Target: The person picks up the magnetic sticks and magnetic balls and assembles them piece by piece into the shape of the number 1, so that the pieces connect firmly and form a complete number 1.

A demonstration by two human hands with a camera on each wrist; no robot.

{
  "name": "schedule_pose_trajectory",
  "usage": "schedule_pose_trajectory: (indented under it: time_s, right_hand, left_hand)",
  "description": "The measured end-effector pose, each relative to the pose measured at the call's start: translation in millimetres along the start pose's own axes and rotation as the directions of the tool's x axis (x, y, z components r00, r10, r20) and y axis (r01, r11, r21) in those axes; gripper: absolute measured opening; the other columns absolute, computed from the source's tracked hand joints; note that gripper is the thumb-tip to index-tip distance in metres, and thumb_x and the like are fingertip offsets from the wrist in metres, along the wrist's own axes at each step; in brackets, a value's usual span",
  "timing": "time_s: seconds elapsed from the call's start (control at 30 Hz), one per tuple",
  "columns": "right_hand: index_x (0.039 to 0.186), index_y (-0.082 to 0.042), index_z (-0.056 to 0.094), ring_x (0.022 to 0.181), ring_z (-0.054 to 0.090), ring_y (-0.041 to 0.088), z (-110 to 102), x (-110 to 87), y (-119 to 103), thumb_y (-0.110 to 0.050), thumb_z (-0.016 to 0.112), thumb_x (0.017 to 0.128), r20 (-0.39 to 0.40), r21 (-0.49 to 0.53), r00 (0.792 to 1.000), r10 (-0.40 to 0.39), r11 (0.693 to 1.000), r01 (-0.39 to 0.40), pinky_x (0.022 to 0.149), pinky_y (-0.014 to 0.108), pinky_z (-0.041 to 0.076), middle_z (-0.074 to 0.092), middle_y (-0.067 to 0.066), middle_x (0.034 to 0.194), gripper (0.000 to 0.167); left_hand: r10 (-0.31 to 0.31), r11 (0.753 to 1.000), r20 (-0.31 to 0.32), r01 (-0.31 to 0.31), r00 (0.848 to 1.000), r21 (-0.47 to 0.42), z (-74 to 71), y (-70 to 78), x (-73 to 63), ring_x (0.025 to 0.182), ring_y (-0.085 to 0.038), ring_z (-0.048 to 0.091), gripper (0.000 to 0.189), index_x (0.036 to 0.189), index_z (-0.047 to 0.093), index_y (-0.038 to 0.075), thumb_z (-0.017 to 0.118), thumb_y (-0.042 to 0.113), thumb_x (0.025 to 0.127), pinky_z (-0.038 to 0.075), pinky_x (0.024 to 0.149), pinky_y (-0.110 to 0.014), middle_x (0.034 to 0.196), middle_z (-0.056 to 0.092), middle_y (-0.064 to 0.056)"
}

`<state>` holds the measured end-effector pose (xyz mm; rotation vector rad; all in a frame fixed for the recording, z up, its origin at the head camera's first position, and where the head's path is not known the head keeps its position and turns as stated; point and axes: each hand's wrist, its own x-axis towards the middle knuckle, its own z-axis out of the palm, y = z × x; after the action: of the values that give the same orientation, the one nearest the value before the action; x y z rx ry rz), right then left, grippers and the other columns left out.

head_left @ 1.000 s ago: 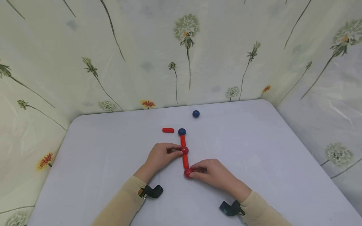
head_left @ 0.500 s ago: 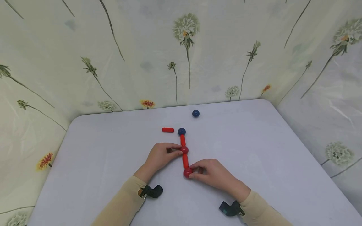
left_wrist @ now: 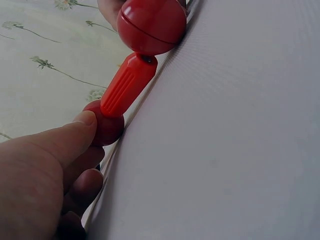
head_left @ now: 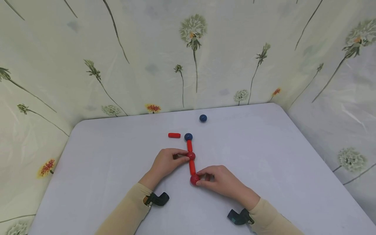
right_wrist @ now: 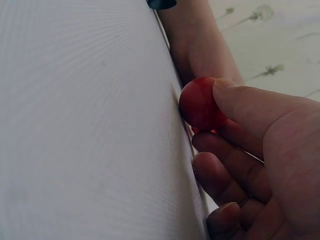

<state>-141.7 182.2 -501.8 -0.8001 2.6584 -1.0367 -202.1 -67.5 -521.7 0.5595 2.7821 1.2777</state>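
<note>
A chain of magnetic balls and rods lies on the white table, running from a blue ball [head_left: 188, 137] through a red rod [head_left: 189, 146], a middle red ball [head_left: 191, 156] and a second red rod [head_left: 192, 167] to a near red ball [head_left: 195, 180]. My left hand [head_left: 168, 163] pinches the middle ball between thumb and fingers. With thumb and forefinger, my right hand [head_left: 221, 181] pinches the near red ball. In the left wrist view the ridged rod [left_wrist: 129, 85] joins both red balls. The right wrist view shows the near ball [right_wrist: 201, 104] under my thumb, the rod mostly hidden behind it.
A loose red rod [head_left: 174, 135] lies left of the chain's far end. Farther back sits a separate blue ball [head_left: 203, 118]. Flower-patterned curtain [head_left: 132, 81] hangs behind the table [head_left: 279, 156] and at its sides.
</note>
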Motion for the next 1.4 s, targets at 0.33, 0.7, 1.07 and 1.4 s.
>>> schedule_pose_trajectory:
  time_s: [0.33,0.7,1.07,1.4]
  right_hand:
    - [0.115,-0.026,0.074,0.075,0.058,0.002,1.4,0.3,1.7,-0.050,0.072,0.087,-0.003,0.000,1.000,0.005,1.000,-0.005,0.066,0.024,0.050,0.063,-0.024,0.087,0.037]
    - [0.114,-0.025,0.075,0.075,0.058,0.002,0.6,-0.2,0.8,-0.048,0.073,0.087,-0.004,0.010,1.000,0.008,1.000,-0.008,0.066,0.024,0.050,0.063,-0.024,0.086,0.036]
    - [0.114,-0.024,0.075,0.075,0.058,0.002,-0.2,-0.6,-1.2,-0.048,0.073,0.086,-0.005,0.010,1.000,0.018,1.000,-0.018,0.066,0.024,0.050,0.063,-0.024,0.086,0.037]
    - [0.112,-0.025,0.075,0.074,0.058,0.002,-1.1,-1.2,-2.6,-0.046,0.075,0.086,-0.024,0.009,0.999,0.033,0.999,-0.033,0.066,0.024,0.050,0.063,-0.024,0.085,0.034]
  left_hand:
    - [0.022,1.000,-0.011,-0.022,1.000,-0.010,-0.9,1.0,-0.6,0.077,-0.002,0.060,0.033,0.117,0.074,0.028,0.078,0.039,0.086,0.051,0.070,-0.025,0.095,0.068,0.021]
    - [0.061,0.997,-0.010,-0.061,0.998,0.040,-0.6,3.7,-0.5,0.078,-0.001,0.058,0.034,0.119,0.074,0.029,0.077,0.039,0.086,0.049,0.068,-0.023,0.095,0.070,0.019]
    - [0.065,0.998,-0.017,-0.065,0.998,0.027,-0.3,4.7,-0.1,0.079,-0.001,0.059,0.032,0.117,0.075,0.027,0.077,0.038,0.086,0.050,0.071,-0.023,0.097,0.071,0.017]
    - [0.061,0.998,-0.031,-0.061,0.998,0.025,0.0,3.8,0.2,0.078,-0.003,0.058,0.032,0.117,0.075,0.028,0.077,0.038,0.086,0.050,0.069,-0.023,0.097,0.070,0.018]
